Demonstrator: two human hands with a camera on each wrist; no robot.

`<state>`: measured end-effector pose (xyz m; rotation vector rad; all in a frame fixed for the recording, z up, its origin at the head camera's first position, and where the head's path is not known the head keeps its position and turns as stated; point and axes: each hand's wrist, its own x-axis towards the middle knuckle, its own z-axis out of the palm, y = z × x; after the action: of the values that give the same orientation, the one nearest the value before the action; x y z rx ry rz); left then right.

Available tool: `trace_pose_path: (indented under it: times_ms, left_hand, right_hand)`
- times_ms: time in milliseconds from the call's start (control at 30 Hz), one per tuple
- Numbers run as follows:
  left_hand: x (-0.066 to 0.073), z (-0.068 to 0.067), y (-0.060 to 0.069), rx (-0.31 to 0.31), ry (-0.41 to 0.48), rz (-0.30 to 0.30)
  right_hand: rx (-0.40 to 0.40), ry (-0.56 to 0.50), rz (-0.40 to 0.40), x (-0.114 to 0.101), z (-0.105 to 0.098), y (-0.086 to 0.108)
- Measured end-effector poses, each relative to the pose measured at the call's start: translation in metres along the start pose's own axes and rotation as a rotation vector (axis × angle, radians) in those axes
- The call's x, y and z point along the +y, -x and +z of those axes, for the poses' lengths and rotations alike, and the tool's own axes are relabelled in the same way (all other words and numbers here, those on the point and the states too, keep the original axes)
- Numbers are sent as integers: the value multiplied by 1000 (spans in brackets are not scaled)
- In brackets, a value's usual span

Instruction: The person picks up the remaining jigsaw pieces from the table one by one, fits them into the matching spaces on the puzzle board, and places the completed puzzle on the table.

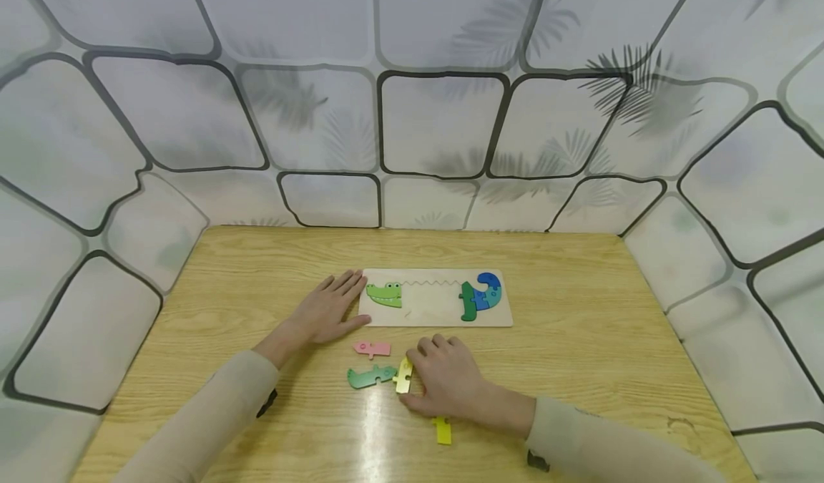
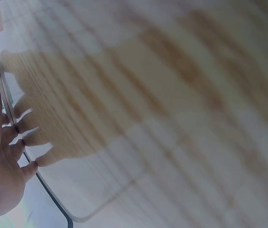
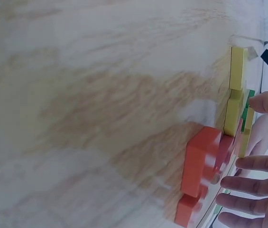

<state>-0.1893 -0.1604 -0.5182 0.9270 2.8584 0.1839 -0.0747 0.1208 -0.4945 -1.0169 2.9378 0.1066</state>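
A pale wooden puzzle board (image 1: 431,308) lies on the table, with a light green crocodile head piece (image 1: 384,295) at its left end. Dark green (image 1: 468,305) and blue pieces (image 1: 481,299) fill its right end. My left hand (image 1: 330,313) lies flat at the board's left edge, fingers spread and thumb by the near corner. My right hand (image 1: 447,377) pinches a yellow puzzle piece (image 1: 403,377) end to end between thumb and index finger. Beside it lie a teal piece (image 1: 370,377) and a pink piece (image 1: 372,349).
Another yellow piece (image 1: 443,431) lies on the table below my right hand. Red pieces (image 3: 200,161) show in the right wrist view, hidden under that hand from above. A patterned cloth wall (image 1: 444,125) surrounds the wooden table (image 1: 257,254).
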Motion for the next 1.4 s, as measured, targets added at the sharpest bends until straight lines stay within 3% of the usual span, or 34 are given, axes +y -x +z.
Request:
trace_pose_path:
  times_ms: [300,900,1400]
  left_hand:
    - [0,0,0,2,6,1]
    - [0,0,0,5,-4,7]
    - [1,-2,0,-4,-3,8]
  right_hand:
    - [38,15,12,6,-5,1]
    - [35,3,36,22,-6,-4]
    - [92,-11,-24,37,-4,-9]
